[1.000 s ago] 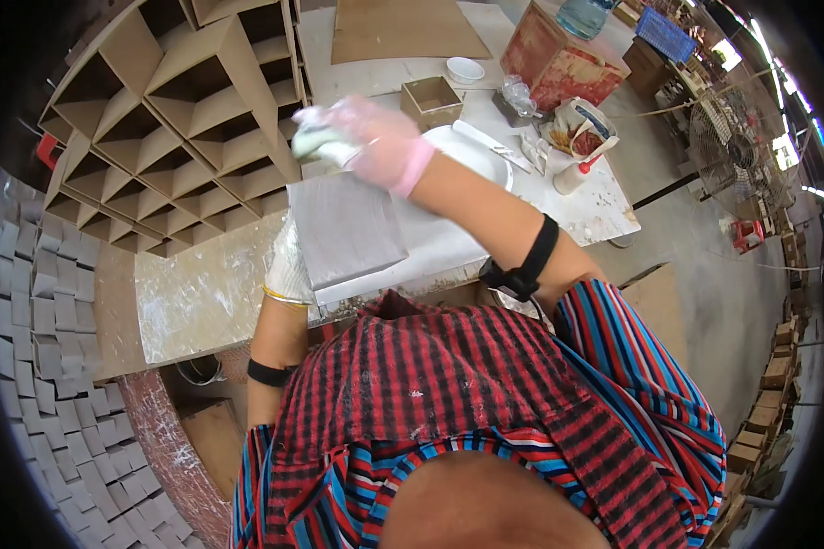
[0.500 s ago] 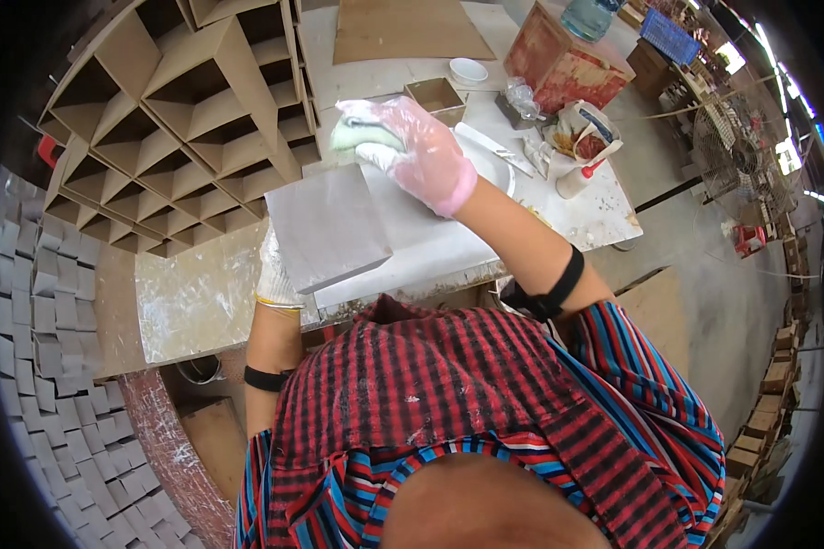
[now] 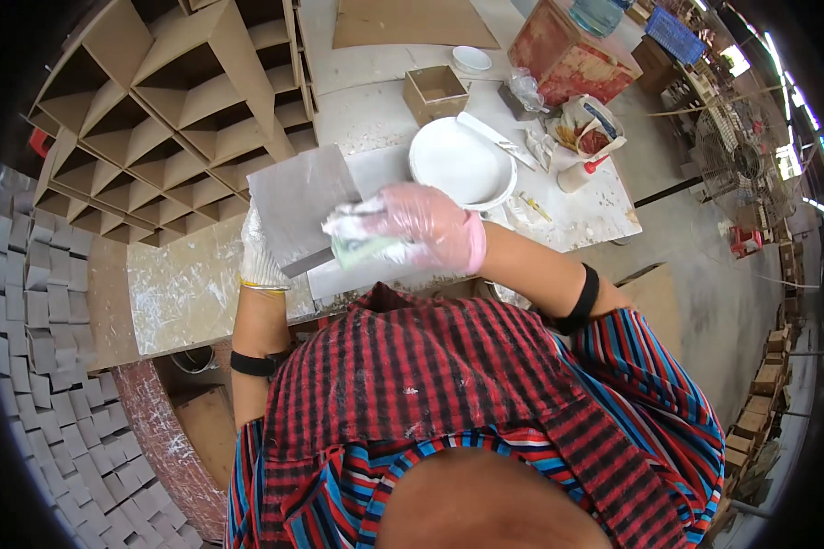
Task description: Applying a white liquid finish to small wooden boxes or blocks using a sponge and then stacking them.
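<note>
Change, right hand: 0.5 s earlier the right hand (image 3: 426, 224) was beyond the far right corner of the grey box (image 3: 302, 197); it had since come nearer the body, to the box's near right edge.
Change, grey box: had shifted slightly left and away from the body.
Change, white basin: the white basin (image 3: 417, 174), earlier largely covered by the right hand and arm, now showed almost whole.
Counts, handwork: 1 grey box, 1 pale green pad (image 3: 362, 249), 2 gloved hands.
Counts, workbench: on the workbench (image 3: 188, 284), 1 white basin, 1 open brown box (image 3: 441, 108), 1 small white bowl (image 3: 471, 69), 1 red-capped bottle (image 3: 575, 177).
Grey box, orientation: broad face up toward the camera, tilted; side edges ran from far left to near right. Face nearly square, so long axis not determinable.
Grey box, location: above the bench's near edge, right of the left hand (image 3: 262, 252), beside the compartment rack (image 3: 245, 64).
Right hand, state: fingers closed around the pad, blurred; pad overlapped the box edge in view, contact uncertain.
Left hand, state: at the box's left side, fingers hidden; could not tell whether spread or gripping.
</note>
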`<state>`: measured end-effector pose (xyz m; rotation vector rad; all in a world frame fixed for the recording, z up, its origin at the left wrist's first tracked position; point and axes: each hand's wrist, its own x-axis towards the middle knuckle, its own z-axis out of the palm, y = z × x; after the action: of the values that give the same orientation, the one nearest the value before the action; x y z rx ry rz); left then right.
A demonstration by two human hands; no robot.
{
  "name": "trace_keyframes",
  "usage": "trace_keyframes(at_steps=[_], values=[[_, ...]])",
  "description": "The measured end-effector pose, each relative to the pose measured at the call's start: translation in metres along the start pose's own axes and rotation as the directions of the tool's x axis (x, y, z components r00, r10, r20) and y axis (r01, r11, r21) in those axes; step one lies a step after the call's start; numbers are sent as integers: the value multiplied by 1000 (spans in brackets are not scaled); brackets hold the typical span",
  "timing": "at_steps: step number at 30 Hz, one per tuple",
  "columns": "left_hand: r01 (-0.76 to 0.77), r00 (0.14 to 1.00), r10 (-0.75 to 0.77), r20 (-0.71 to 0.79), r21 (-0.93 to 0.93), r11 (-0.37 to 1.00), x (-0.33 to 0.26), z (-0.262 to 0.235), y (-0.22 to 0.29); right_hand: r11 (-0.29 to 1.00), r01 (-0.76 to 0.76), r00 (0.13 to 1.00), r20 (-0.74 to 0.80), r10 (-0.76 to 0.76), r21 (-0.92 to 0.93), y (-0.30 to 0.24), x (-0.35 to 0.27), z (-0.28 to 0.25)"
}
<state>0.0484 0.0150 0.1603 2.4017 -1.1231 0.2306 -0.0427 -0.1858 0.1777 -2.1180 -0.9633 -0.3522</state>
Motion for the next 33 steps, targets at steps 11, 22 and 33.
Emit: trace_keyframes(at_steps=[11, 22, 33], values=[[89, 996, -90, 6, -252, 964, 3, 8, -22, 999, -24, 1000, -14, 23, -35, -4, -1, -3], [305, 928, -212, 306, -952, -39, -7, 65, -53, 958, 72, 983, 184, -21, -278, -14, 31, 5], [411, 891, -152, 428, -902, -133, -7, 43, -31, 911, 156, 979, 183, -91, -382, -18, 34, 20]])
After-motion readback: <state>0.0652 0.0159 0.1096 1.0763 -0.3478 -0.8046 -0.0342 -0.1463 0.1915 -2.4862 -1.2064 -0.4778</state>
